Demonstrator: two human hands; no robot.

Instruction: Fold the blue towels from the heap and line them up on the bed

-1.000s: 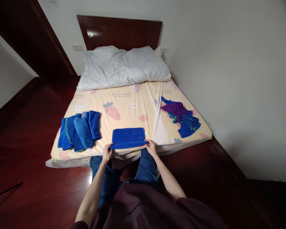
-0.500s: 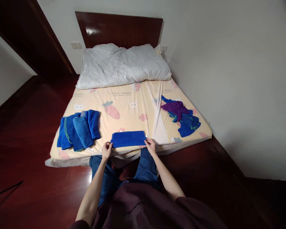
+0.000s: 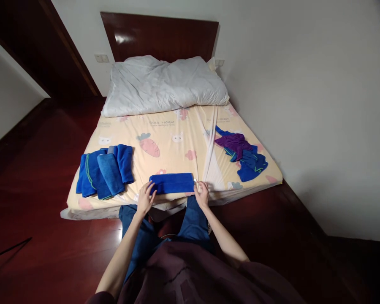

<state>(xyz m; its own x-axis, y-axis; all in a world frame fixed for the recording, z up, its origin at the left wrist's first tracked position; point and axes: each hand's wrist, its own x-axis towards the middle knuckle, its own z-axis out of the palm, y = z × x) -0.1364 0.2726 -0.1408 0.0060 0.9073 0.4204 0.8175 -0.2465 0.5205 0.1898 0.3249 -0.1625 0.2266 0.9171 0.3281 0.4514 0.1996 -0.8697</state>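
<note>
A blue towel [image 3: 172, 184], folded into a long flat strip, lies near the front edge of the bed. Over its left end rests my left hand [image 3: 145, 198], fingers spread and touching the cloth. My right hand [image 3: 202, 195] is at the right end, thumb and forefinger apart beside the towel's edge, close to a small white tag [image 3: 195, 180]. Left of the strip are several folded blue towels [image 3: 109, 173], overlapping one another. On the right lies a loose heap of crumpled blue cloths [image 3: 251, 162] with a purple cloth [image 3: 236, 143] on top.
The bed [image 3: 177, 158] has a yellowish printed sheet. A bunched white quilt [image 3: 167, 86] lies at its far end, before a dark wooden headboard [image 3: 164, 38]. A wall [image 3: 319, 105] runs along the right side. Reddish wooden floor [image 3: 44, 177] spreads on the left.
My left hand has let go of the towel's near left corner and moved slightly right onto the cloth, fingers spreading. My right hand has loosened its pinch at the right corner.
</note>
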